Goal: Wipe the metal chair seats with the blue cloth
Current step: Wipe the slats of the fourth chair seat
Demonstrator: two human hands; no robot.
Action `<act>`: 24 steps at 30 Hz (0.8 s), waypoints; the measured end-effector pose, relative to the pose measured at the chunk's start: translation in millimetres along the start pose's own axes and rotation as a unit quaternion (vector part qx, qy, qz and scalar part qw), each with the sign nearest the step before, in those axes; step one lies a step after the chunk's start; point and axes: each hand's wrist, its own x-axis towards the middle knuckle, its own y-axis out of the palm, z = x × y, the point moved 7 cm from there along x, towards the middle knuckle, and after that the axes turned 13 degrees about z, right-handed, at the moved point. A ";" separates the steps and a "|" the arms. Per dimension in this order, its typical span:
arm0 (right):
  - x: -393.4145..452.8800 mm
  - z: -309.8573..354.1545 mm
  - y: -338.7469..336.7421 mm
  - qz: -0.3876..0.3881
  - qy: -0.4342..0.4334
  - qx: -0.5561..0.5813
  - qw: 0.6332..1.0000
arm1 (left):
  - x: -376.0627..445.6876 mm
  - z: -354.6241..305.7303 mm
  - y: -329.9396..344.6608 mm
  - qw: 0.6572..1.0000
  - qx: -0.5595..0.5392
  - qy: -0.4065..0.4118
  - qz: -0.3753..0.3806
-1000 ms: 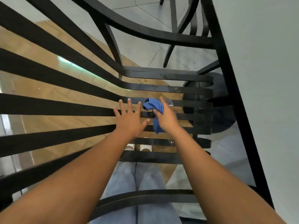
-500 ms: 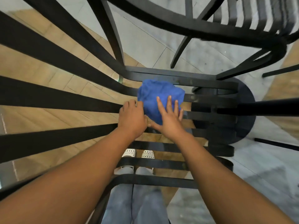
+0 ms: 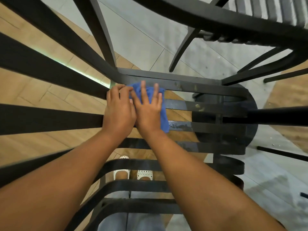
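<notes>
My right hand (image 3: 147,110) lies flat, fingers spread, pressing the blue cloth (image 3: 164,117) onto the black seat slats (image 3: 205,107) so it rubs evenly. My left hand (image 3: 119,109) curls beside it, pinching the cloth's far corner taut.

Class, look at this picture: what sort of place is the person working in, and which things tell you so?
Probably a café or restaurant seating area: black slatted metal chairs, a round pedestal table base and a tiled floor.

soft blue cloth (image 3: 164,114) on matt black metal seat slats (image 3: 200,106), smudged; wood-look floor (image 3: 41,97)
</notes>
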 end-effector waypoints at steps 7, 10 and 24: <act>-22.5 -4.7 -56.6 -0.147 -0.088 0.288 0.942 | -3.4 -0.4 -10.7 0.991 -0.111 0.034 -0.066; -10.0 -0.5 -67.1 -0.104 -0.051 0.244 0.963 | 0.2 -4.8 -18.6 0.981 -0.159 0.032 -0.103; 22.9 -42.7 -23.0 -0.037 0.042 -0.063 0.996 | 20.0 -9.5 36.5 0.994 -0.039 0.065 0.078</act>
